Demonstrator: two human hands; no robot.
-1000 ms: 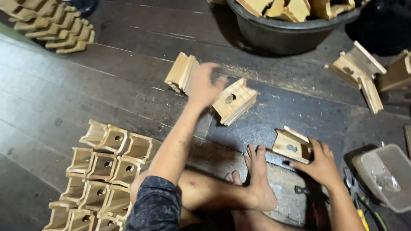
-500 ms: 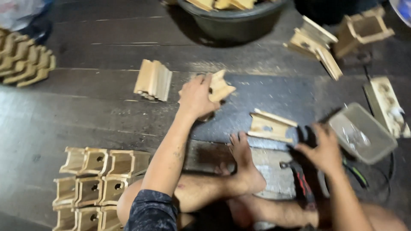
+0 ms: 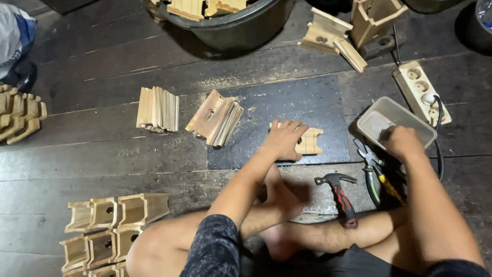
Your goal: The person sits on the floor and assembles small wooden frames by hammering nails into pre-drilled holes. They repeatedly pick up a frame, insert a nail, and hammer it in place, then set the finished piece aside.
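The left hand (image 3: 285, 138) hid much of the wooden piece (image 3: 310, 142); the right hand (image 3: 403, 142) fingertips were lost inside the plastic tray (image 3: 397, 119).

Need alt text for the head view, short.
A seated person's left hand presses a pale notched wooden piece flat on a dark mat, while the right hand reaches into a clear plastic tub. A claw hammer lies beside the legs.

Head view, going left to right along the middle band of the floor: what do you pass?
Fanned wooden slats → stack of notched wooden pieces → left hand pressing a wooden piece on the dark mat → right hand at the plastic tray → power strip.
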